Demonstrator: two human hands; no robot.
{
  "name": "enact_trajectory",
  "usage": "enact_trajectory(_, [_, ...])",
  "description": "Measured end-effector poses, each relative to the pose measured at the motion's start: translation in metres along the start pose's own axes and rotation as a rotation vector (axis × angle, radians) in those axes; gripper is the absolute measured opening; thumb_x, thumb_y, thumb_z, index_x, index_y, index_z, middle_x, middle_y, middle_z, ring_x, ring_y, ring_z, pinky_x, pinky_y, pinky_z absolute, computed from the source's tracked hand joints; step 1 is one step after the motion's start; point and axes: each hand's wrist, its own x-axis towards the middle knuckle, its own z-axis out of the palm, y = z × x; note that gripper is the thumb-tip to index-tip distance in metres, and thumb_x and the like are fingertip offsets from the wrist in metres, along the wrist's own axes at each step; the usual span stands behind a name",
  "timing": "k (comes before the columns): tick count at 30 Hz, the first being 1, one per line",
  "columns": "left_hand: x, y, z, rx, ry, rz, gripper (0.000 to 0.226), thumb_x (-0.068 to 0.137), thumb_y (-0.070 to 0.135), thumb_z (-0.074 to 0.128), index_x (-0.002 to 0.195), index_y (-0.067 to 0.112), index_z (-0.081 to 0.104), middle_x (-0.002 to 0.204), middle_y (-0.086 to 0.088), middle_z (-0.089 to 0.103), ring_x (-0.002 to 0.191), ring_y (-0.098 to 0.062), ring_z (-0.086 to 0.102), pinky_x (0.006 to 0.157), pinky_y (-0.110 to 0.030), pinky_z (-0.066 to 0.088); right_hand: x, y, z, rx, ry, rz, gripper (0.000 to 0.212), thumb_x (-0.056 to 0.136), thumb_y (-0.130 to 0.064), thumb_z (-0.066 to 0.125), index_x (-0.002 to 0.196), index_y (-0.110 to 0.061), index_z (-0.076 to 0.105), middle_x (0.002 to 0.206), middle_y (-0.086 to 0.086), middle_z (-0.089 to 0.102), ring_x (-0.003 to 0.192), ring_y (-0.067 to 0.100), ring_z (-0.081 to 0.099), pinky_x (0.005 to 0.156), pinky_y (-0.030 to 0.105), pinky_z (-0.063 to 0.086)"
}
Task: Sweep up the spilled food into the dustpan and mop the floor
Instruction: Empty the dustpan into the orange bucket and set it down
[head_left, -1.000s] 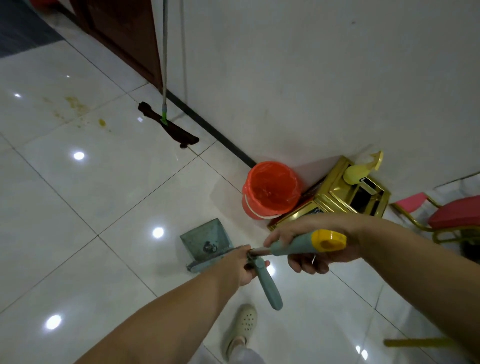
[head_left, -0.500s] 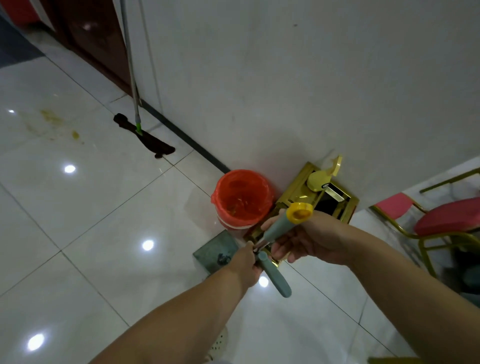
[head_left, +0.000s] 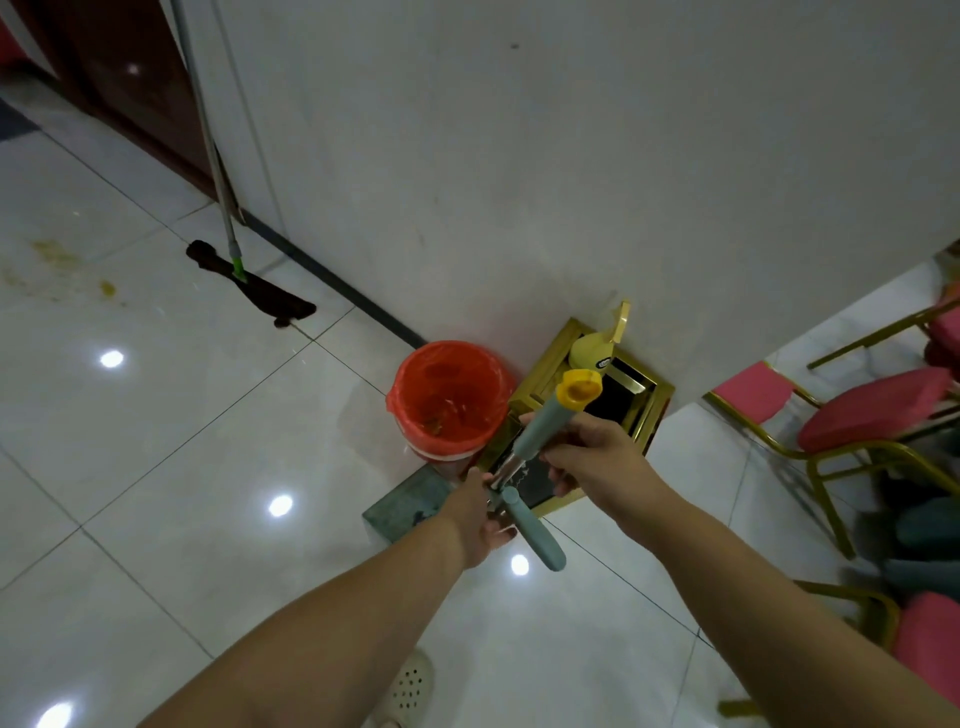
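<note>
My left hand grips the teal handle of a grey-green dustpan, which sits low beside the orange bucket. My right hand holds the broom's teal grip just below its yellow cap; the broom head is hidden. Yellowish food stains mark the floor at far left. A mop with a dark head leans against the wall by its pole.
The red-lined bucket stands against the white wall beside a gold metal stand holding a yellow scoop. Pink-cushioned gold chairs crowd the right side. My white shoe shows at the bottom.
The broom grip has tipped from lying sideways to pointing up toward the wall. Both hands and the dustpan have moved closer to the bucket and the gold stand.
</note>
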Motion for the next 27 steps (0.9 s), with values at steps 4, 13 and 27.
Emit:
enact_trajectory(4, [-0.006,0.007,0.008,0.298,0.078,0.048,0.043,0.097,0.054,0.027,0.11,0.024,0.054,0.131,-0.006,0.051,0.128,-0.028,0.045,0.109,-0.05,0.033,0.0,0.003,0.004,0.023,0.14,0.031,0.036,0.092,0.005,0.049,0.115,-0.019,0.064,0.078,0.001,0.061,0.054,0.006,0.055,0.054,0.019,0.053])
enact_trajectory(13, [-0.037,0.042,0.014,0.568,0.094,0.197,0.062,0.097,0.057,0.012,0.112,0.028,0.066,0.125,-0.005,0.056,0.119,-0.026,0.047,0.097,-0.041,0.035,-0.008,0.01,0.039,0.18,0.377,0.144,0.035,0.094,0.002,0.05,0.112,-0.028,0.056,0.084,0.005,0.058,0.063,0.017,0.056,0.054,0.023,0.056])
enact_trajectory(27, [-0.102,0.195,-0.091,0.779,-0.07,0.399,0.074,0.092,0.064,0.002,0.094,0.036,0.07,0.135,-0.001,0.056,0.136,-0.029,0.033,0.114,-0.054,0.015,0.034,-0.057,0.178,0.497,0.469,0.441,0.018,0.09,0.005,0.051,0.093,-0.008,0.064,0.065,0.006,0.054,0.057,0.015,0.049,0.053,0.025,0.046])
